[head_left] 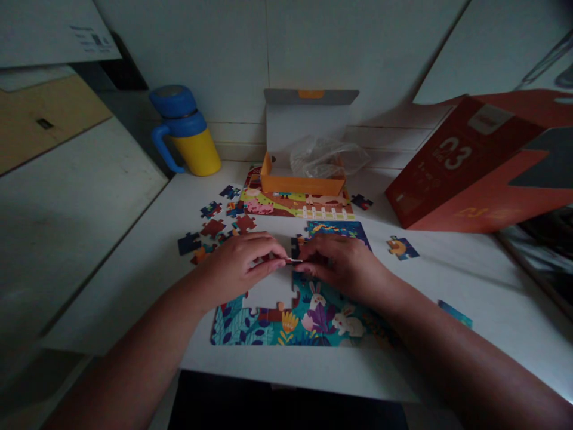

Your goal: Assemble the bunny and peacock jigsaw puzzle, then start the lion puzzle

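A partly assembled colourful jigsaw puzzle (pixel 308 319) with rabbits and leaves lies on the white table (pixel 447 269) in front of me. Both hands hover over its upper middle, above an unfilled gap. My left hand (pixel 239 263) and my right hand (pixel 342 263) meet fingertip to fingertip, pinching a small thin puzzle piece (pixel 294 260) between them, seen edge-on. Several loose pieces (pixel 212 230) lie scattered to the left of my left hand.
An open orange box (pixel 304 179) with a plastic bag stands at the back, on a second puzzle picture (pixel 295 204). A blue and yellow mug (pixel 185 131) stands back left. A red carton (pixel 474 167) lies right. Single loose pieces (pixel 403 248) sit right.
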A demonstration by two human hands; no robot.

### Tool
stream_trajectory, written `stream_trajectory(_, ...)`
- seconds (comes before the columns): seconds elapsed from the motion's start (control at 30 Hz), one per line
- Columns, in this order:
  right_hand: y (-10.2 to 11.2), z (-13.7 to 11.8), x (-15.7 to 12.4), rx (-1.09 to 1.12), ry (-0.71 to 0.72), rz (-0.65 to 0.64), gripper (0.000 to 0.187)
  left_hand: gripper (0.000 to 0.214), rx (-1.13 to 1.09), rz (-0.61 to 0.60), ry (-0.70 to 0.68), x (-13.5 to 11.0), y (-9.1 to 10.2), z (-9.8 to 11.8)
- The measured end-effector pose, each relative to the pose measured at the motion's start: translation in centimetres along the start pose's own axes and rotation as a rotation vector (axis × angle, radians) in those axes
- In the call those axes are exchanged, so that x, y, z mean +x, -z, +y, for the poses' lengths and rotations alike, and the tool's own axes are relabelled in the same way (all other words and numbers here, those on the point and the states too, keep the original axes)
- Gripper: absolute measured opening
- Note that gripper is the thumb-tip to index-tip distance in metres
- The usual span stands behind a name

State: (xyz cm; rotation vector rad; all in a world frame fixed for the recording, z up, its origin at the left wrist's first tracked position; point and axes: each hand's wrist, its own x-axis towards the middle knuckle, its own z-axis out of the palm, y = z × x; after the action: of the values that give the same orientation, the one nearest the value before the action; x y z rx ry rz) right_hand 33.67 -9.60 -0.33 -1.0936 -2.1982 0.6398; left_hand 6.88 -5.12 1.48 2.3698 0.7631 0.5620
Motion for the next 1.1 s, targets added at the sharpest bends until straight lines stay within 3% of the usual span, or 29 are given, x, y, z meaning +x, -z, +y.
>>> stream_trajectory(0.07, 0.5, 0.3, 0.1, -0.056, -0.012, 0.027, 0.023, 0.013, 0.018, 0.006, 0.082, -0.1, 0.3, 0.0)
stream_trajectory(0.17, 1.6, 1.6, 0.2, -0.311, -0.093, 0.112, 0.029, 0.016, 0.047, 0.024, 0.170, -0.6, 1.4, -0.6)
stream_trajectory(0.37, 4.1, 8.0, -1.7, -0.728, -0.378, 0.210, 0.053, 0.032, 0.072, 0.156, 0.373, -1.9, 4.4, -3.0)
stream_trajectory(0.53, 5.0, 11.9, -2.9, -0.716, -0.452, 0.191, 0.058, 0.040, -0.110, 0.008, 0.540, -2.9, 5.9, -4.6)
stream_trajectory(0.67, 5.4, 11.9, -2.7, -0.708, -0.487, 0.141, 0.057, 0.038, -0.123, -0.111, 0.524, -3.2, 6.4, -4.7)
stream_trajectory(1.1, 6.7, 8.2, -2.0, -0.848, -0.724, -0.017, 0.037, 0.026, -0.182, -0.220, 0.514, -3.6, 6.6, -4.8)
